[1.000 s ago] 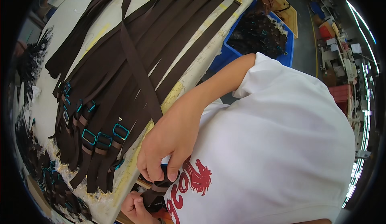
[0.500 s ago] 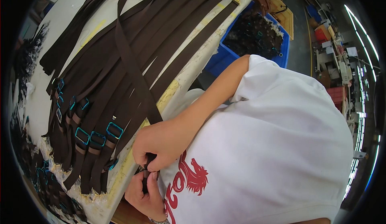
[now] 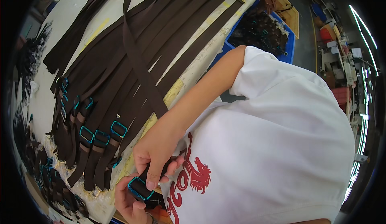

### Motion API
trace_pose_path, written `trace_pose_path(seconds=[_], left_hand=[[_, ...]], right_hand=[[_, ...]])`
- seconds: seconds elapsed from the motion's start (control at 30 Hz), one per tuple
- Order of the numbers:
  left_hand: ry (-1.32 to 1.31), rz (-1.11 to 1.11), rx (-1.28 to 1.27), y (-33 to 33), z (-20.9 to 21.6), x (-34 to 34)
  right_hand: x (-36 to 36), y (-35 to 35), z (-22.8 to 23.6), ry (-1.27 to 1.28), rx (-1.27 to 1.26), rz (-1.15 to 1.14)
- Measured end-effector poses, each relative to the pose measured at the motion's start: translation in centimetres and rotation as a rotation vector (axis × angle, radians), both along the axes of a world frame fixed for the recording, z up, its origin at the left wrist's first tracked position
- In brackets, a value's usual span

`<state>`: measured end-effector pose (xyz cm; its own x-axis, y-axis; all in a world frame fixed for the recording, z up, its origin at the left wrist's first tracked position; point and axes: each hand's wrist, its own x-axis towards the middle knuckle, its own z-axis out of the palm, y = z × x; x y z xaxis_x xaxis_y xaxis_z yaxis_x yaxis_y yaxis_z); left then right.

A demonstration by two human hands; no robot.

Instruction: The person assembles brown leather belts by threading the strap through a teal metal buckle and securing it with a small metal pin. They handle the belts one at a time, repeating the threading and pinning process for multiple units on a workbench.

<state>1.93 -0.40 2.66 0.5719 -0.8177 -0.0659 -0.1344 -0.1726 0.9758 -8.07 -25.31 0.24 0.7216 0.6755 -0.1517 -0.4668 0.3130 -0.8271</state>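
Note:
Beside the table's near edge, a dark brown webbing strap (image 3: 142,187) is held between my two hands. A teal metallic rectangular buckle (image 3: 135,193) sits on the strap and faces up. My left hand (image 3: 126,196) is below, its fingers bent around the buckle's outer side. From above, my right hand (image 3: 155,151) grips the strap, thumb pressed beside the buckle and fingers curled underneath. The strap's lower part is hidden by my hands. Many similar brown straps (image 3: 120,63) lie side by side on the table, several with teal buckles (image 3: 119,129) at their near ends.
The white table (image 3: 197,79) has yellowish tape and frayed edges. A blue crate (image 3: 291,49) of dark straps and buckles stands beyond my right arm. More buckled straps (image 3: 54,179) hang at the far lower left. One loose strap (image 3: 138,63) crosses the row.
My hands have turned the strap, so the teal buckle now shows between them. The left hand has moved slightly down and left; the right thumb now lies along the strap.

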Motion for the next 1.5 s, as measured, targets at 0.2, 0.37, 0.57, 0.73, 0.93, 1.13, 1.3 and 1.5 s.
trace_pose_path(seconds=[0.2,0.37,0.57,0.73,0.93,1.13,1.3,1.5], left_hand=[[-0.712,-0.477,0.225,-4.7,5.9,0.1],[-0.871,-0.653,0.154,-7.1,6.8,0.0],[-0.705,-0.637,-0.012,-6.7,4.8,0.4],[-0.411,-0.676,0.008,-5.4,3.3,0.6],[0.031,-0.32,0.344,-0.4,0.2,1.6],[-0.224,-0.343,0.254,-3.4,2.5,-0.4],[0.192,-0.237,-0.142,-1.6,-2.2,-0.1],[0.087,-0.119,0.288,0.4,2.1,3.4]], right_hand=[[-0.7,-0.6,0.8,0.052,-0.106,-0.055],[-1.9,-1.0,1.2,0.001,-0.193,-0.092],[-4.1,-2.0,0.3,-0.04,-0.01,-0.068],[-4.6,-4.2,1.8,-0.119,-0.216,-0.008],[-2.7,-7.2,3.1,-0.555,-0.727,0.017],[-2.0,-1.3,1.9,-0.54,-0.559,-0.135],[-1.2,-0.6,1.9,-0.32,0.036,-0.102],[-0.4,-7.2,4.9,-0.268,-0.216,-0.099]])
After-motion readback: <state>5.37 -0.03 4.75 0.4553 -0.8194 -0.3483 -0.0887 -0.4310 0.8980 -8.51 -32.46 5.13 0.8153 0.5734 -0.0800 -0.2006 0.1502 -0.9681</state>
